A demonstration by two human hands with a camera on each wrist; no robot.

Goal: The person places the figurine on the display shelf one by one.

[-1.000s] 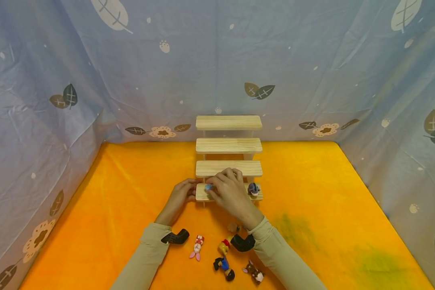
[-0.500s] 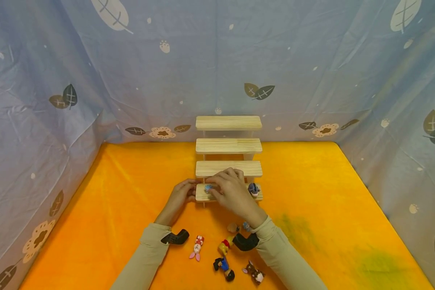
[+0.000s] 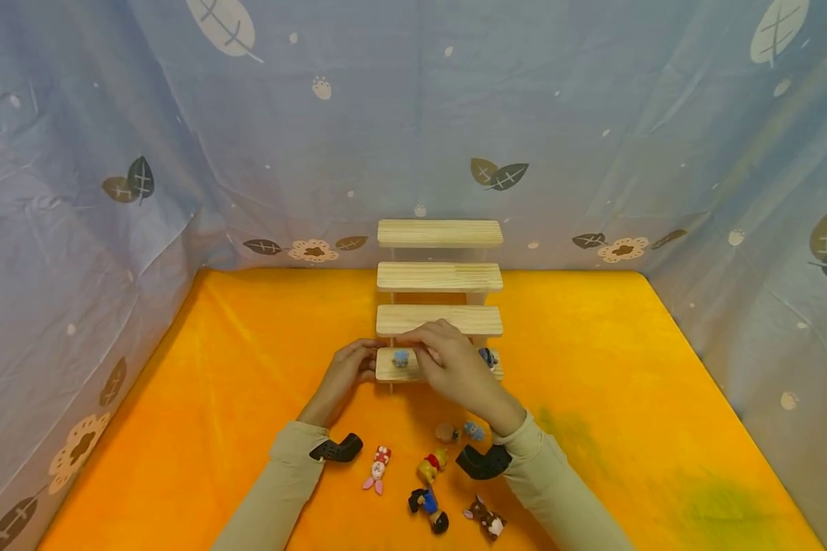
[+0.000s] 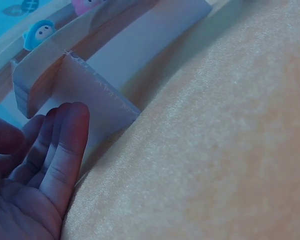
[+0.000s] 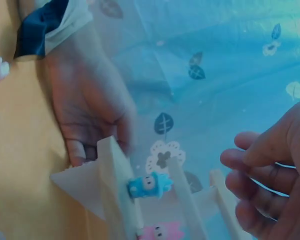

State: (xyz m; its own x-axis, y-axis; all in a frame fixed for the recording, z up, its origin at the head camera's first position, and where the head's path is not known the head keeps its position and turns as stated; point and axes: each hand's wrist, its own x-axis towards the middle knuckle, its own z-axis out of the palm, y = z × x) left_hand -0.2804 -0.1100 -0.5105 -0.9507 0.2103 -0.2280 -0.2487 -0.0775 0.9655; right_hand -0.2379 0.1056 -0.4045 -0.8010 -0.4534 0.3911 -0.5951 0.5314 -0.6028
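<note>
From the head view, I see the blue figure (image 3: 400,358) on the step (image 3: 386,373) just left of the right hand (image 3: 455,367). Left wrist: the left hand (image 4: 35,185) lies relaxed beside, perhaps touching, the support (image 4: 97,100). Right wrist: the right hand curves loosely, empty.

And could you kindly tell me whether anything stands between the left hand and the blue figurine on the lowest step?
Yes, the left end of the lowest step does: the left hand is beside that end, its fingers below the top surface, where the blue figurine stands.

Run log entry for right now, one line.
blue figurine: upright on lowest step; right hand: apart from it, holding nothing; left hand: beside wooden stand
</note>
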